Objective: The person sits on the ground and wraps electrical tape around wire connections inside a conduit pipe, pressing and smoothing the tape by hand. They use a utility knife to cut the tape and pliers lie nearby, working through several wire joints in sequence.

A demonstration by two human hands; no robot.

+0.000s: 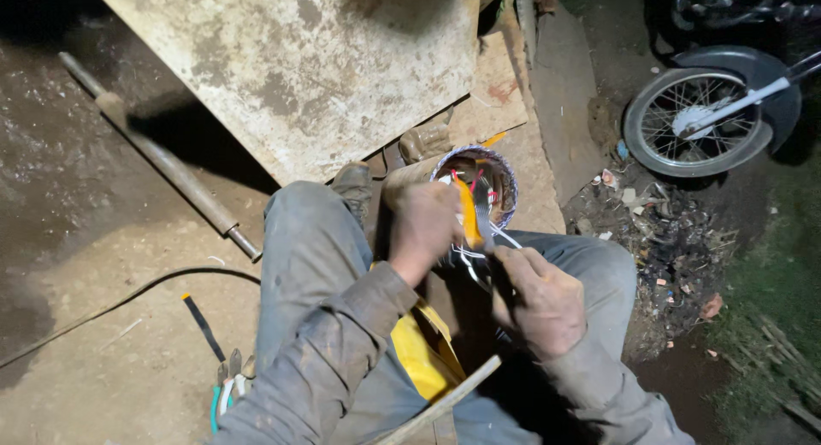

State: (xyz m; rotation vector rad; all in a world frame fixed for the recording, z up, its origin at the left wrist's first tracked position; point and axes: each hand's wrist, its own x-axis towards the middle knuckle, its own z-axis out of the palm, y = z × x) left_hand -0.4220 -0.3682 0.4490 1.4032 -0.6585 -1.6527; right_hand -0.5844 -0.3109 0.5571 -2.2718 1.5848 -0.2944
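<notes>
Head view: the left hand (423, 227) grips the round grey motor housing with wound wires (475, 187) resting between the knees; the right hand (543, 300) pinches loose white wire ends (475, 257). Tugging hard could likely snap these thin strands or nick fingers.

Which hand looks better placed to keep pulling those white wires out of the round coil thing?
The right hand, probably: its fingers already pinch the white wires at the round coil. The left hand grips the coil's rim, steadying it.
</notes>
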